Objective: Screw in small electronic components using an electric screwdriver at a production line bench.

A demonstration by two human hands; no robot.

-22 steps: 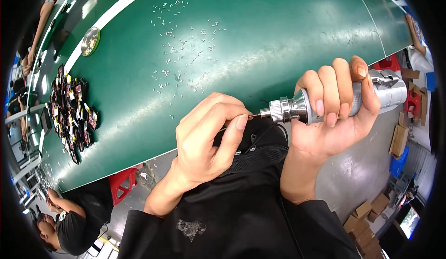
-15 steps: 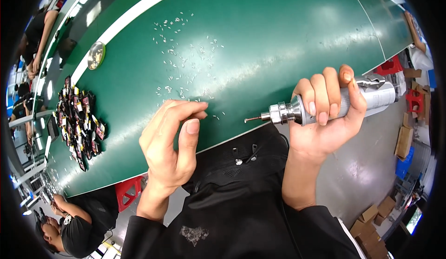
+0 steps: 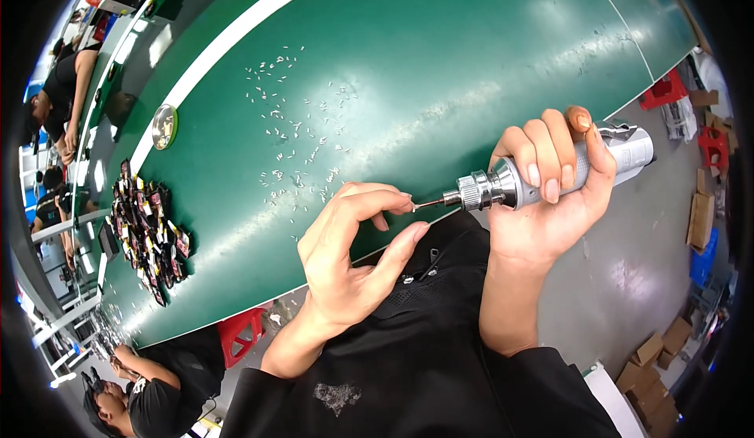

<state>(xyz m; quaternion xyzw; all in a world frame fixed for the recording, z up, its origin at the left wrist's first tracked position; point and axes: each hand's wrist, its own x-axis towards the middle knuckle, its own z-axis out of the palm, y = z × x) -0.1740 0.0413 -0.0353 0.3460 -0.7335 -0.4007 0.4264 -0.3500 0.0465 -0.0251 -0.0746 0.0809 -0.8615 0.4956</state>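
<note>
My right hand (image 3: 542, 222) is wrapped round a silver-grey power screwdriver (image 3: 628, 155), held level with its thin bit (image 3: 430, 202) to the left. At the bit's tip sits a tiny silvery piece (image 3: 414, 208), too small to name. My left hand (image 3: 342, 257) is at that tip, the index fingertip close against it; whether they touch I cannot tell. Thumb and index finger of that hand stand apart. Beyond it, many small pale slivers (image 3: 312, 155) lie scattered over the green table (image 3: 471, 45).
At the table's left lies a heap of small black items with coloured labels (image 3: 149, 234). A round dish with a yellow-green rim (image 3: 163, 127) stands behind it. Co-workers sit at far left and lower left (image 3: 153, 399). Red stools (image 3: 239, 336) and cardboard boxes (image 3: 648, 379) are on the floor.
My left hand has moved right to the bit's tip, its thumb and index finger spreading wider. The screwdriver stays in my right hand, nearly in place. The whole view has shifted slightly.
</note>
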